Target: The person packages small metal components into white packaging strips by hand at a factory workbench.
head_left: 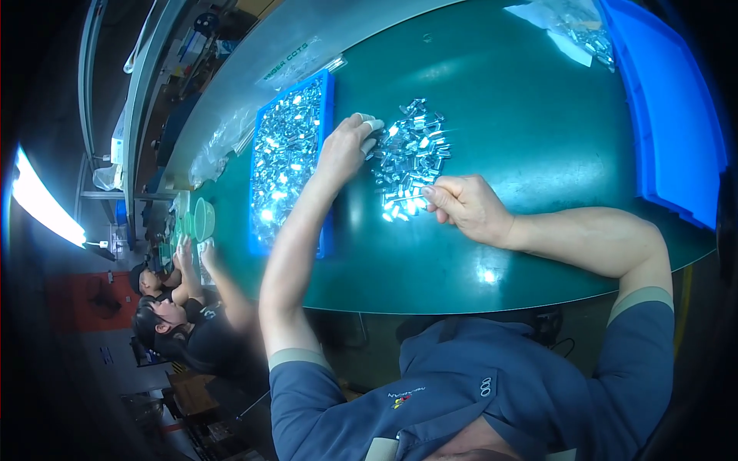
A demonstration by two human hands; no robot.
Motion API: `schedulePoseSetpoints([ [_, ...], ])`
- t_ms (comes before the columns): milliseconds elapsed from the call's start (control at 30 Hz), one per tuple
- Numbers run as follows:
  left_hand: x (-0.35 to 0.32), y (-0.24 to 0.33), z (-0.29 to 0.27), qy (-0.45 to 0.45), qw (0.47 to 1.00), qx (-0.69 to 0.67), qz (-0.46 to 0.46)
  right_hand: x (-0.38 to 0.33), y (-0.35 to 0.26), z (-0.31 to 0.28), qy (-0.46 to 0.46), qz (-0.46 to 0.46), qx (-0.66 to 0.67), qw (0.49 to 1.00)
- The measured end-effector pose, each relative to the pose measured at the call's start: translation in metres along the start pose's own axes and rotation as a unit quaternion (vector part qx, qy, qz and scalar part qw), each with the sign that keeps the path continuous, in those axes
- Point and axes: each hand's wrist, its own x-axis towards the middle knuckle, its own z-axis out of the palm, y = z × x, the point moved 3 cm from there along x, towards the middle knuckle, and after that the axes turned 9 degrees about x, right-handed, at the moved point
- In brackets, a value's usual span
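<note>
A loose pile of small shiny metal parts [415, 146] lies on the green tabletop in front of me. My left hand [347, 147] is at the pile's left edge, with pale finger cots on some fingertips. Its fingers are bent, with a gap between them and the thumb, and no part shows in them. At the pile's near right side, my right hand [470, 209] is closed in a pinch. From that pinch a slim, shiny metal piece [413, 197] points left over the parts; its exact kind is unclear.
Left of the pile stands a blue tray [326, 115] full of similar metal parts. A large blue bin [676, 115] is on the right, beside a clear bag of parts [576, 34]. Plastic bags [219, 146] and a green bowl [204, 219] are farther left, where two people work.
</note>
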Motion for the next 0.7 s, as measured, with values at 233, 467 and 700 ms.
schedulePoseSetpoints([
  [233,-0.02,-0.013,0.004,-0.051,0.99,-0.042,-0.127,0.002,0.001,0.0,0.021,-0.012,0.001,1.0],
  [467,-0.03,-0.009,0.0,-0.058,0.994,-0.006,-0.089,0.0,-0.002,-0.001,0.019,-0.017,-0.006,1.0],
  [700,-0.038,-0.011,-0.001,-0.038,0.996,-0.004,-0.08,-0.001,-0.003,-0.001,0.015,-0.025,-0.01,1.0],
])
